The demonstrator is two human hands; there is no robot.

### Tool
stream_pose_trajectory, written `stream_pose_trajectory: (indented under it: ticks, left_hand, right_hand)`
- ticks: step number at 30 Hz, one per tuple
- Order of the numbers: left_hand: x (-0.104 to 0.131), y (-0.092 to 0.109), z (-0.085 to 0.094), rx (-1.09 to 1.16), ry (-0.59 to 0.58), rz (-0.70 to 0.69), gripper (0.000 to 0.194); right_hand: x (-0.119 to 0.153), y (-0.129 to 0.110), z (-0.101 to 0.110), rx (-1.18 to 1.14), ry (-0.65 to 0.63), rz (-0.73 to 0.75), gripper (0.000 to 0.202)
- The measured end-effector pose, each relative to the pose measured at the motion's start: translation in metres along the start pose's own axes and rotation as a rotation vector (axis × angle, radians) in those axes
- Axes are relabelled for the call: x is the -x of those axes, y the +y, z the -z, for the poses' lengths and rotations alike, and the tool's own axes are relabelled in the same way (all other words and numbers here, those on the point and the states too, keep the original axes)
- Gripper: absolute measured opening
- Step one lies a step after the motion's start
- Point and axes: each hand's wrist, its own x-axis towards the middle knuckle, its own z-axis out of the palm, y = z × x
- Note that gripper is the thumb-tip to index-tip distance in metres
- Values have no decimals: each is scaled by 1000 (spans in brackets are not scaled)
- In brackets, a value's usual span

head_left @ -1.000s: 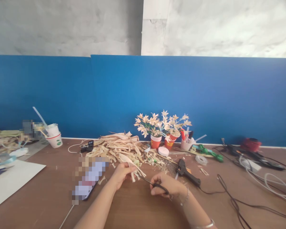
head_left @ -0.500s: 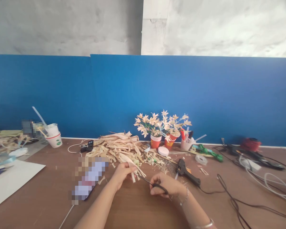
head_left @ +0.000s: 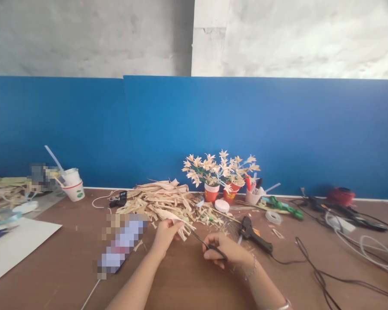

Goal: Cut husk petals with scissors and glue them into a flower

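A pale dried husk strip (head_left: 184, 232) is pinched between thumb and fingers of the left hand (head_left: 164, 237), at the near edge of the husk pile (head_left: 163, 196). Scissors (head_left: 214, 249) are clasped by the right hand (head_left: 224, 249), pointed at the strip; whether the blades touch it cannot be told. Left fingertips could be nicked if the blades slip; the husk could be split by a hard tug. Far off, pale flowers (head_left: 210, 162) are held in 2 red paper cups (head_left: 211, 194), and red and black handles in a white cup (head_left: 252, 198).
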Motion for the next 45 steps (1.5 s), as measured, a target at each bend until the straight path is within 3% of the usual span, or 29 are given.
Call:
stream_pose_trajectory:
  ticks: [3,7,10,16,24,31,39,45]
  left_hand:
    - [1,-2,-4,-83,78,-55,26]
    - [6,-7,-12,-199,148,-84,24]
    - [10,-12,-19,-214,140,-90,25]
    - [11,-9,-21,-138,96,-80,28]
    - [14,5,-17,18,194,-56,29]
    - [24,7,-30,82,84,-15,28]
    - [28,15,-31,61,62,33,24]
    - [28,13,-29,187,-78,141,20]
  right_hand:
    - [-3,-6,-12,-44,94,174,31]
    - [-11,-13,-42,111,537,429,26]
    - [-18,-12,-57,248,684,473,21]
    - [-26,-2,-50,162,677,448,18]
    - [-29,4,-43,11,631,353,25]
    - [-39,0,-53,-380,594,366,48]
    - [-34,-4,-47,-405,627,358,41]
    - [-38,7,-38,-372,694,392,39]
